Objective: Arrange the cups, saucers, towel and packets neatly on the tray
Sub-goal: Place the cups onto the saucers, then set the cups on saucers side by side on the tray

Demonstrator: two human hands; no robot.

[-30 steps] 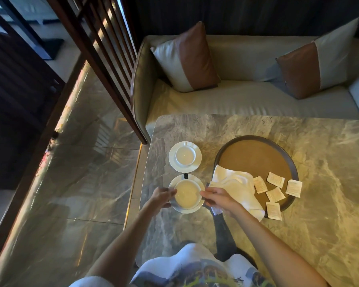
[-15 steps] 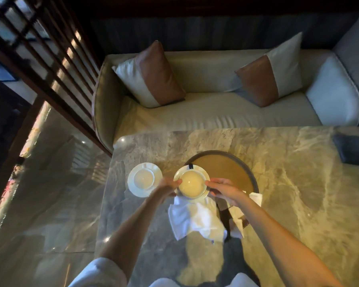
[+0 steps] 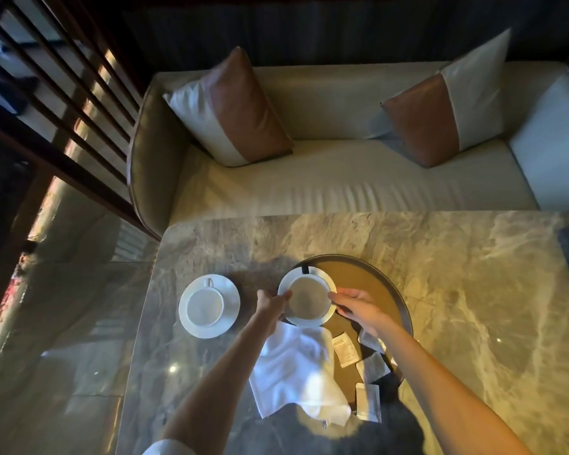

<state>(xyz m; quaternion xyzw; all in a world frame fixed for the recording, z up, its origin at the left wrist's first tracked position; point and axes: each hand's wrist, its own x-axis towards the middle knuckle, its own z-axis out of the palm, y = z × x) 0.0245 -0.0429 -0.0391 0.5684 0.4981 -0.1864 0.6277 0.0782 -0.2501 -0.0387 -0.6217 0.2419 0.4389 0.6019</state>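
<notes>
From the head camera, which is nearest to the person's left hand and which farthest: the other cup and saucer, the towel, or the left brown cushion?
From the left hand:
1. Towel, just below it.
2. Other cup and saucer, to its left on the table.
3. Left brown cushion, far off on the sofa.

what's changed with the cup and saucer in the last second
Both hands, left hand and right hand, have carried the held cup and saucer from the table beside the towel onto the left edge of the tray, keeping their grip. The other cup and saucer stayed on the table; the packets look unmoved.
</notes>
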